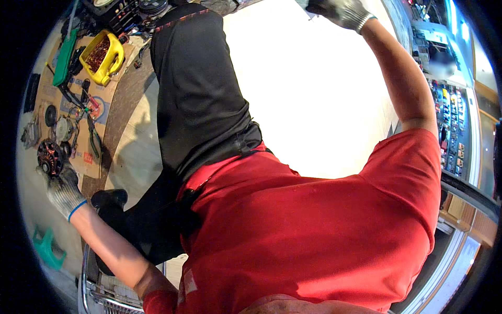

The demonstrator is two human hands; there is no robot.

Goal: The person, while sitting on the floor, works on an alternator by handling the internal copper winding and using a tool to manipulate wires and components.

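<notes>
My left hand point(61, 188), in a pale knit glove with a dark palm, is closed on a round black motor part with copper windings point(51, 157) at the far left. It is beside a cardboard sheet point(99, 120) holding pliers point(94, 138), round metal parts point(64, 128) and loose small pieces. My right hand point(342, 11), gloved the same way, is raised at the top right over a brightly lit pale floor. Its dark fingertips are at the frame's edge, and I cannot make out whether they hold anything.
A yellow cut jug of copper-coloured bits point(111, 70), a green tool point(65, 57) and a black case point(117, 18) sit at the upper left. A green stool point(49, 248) is at lower left, a chrome frame point(86, 285) under me, a shelf of small goods point(452, 125) at right.
</notes>
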